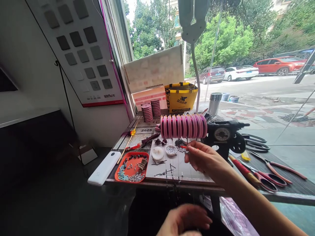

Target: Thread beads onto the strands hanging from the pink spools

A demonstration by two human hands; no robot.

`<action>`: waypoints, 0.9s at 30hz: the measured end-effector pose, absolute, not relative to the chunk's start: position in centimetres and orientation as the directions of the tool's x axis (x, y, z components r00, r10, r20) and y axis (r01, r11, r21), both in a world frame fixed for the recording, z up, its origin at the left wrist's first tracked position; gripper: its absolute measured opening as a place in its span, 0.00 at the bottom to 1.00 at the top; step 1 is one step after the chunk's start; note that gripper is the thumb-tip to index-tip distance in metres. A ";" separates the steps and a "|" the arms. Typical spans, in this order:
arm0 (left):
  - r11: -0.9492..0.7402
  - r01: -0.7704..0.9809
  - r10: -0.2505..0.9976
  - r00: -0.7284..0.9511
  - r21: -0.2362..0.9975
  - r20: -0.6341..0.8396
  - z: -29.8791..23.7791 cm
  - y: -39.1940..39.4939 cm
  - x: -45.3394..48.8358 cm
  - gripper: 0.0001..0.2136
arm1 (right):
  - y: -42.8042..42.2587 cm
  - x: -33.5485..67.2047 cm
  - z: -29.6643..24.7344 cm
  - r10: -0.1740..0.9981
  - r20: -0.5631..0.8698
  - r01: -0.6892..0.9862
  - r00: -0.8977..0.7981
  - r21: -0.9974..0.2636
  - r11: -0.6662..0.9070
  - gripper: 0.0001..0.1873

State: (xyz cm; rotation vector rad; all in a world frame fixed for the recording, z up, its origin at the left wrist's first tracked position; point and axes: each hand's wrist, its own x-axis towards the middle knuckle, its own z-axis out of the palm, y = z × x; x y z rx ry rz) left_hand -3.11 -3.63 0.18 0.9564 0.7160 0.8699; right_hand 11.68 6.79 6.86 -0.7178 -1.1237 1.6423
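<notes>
Worktable [295, 190] under the window; all places are taken from the row of pink spools [183, 126] lying across its middle.

- Yellow bag [180, 96]: behind the row, against the glass.
- Black hand-crank machine [222, 136]: touching the row's right end.
- White power bank [104, 168]: well left of and nearer than the row, at the table's corner.
- Orange tray [132, 166]: left of and in front of the row, holding screws and small bits.
- Red-handled scissors [268, 178]: far right of the row, towards the near edge.
- Right hand [205, 160]: just in front of the row's right half, above the grey mat, thumb and fingertips pinched together on a small silvery piece [186, 151]; what it is cannot be made out.
- Left hand [184, 221]: well below the row, under the table's near edge, fingers curled; cannot tell whether they grip anything.
- Bead dish [171, 150]: in front of the row's middle, just left of the pinched piece.
</notes>
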 end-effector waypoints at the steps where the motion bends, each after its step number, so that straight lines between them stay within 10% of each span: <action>1: 0.263 -0.341 0.880 0.468 0.902 -0.080 1.4 -2.5 -2.7 0.24 | 6.8 11.7 7.1 0.938 0.063 -0.381 -0.340 -0.922 -0.076 0.17; 9: 0.066 -0.448 0.997 0.073 0.892 -0.037 7.6 3.9 1.0 0.12 | 7.1 11.7 7.4 0.933 0.083 -0.371 -0.349 -0.927 -0.057 0.15; 27: 0.290 -0.512 0.957 0.174 0.808 -0.234 3.1 -1.8 -1.7 0.17 | 6.1 10.3 6.0 0.862 0.042 -0.466 -0.505 -0.854 -0.232 0.17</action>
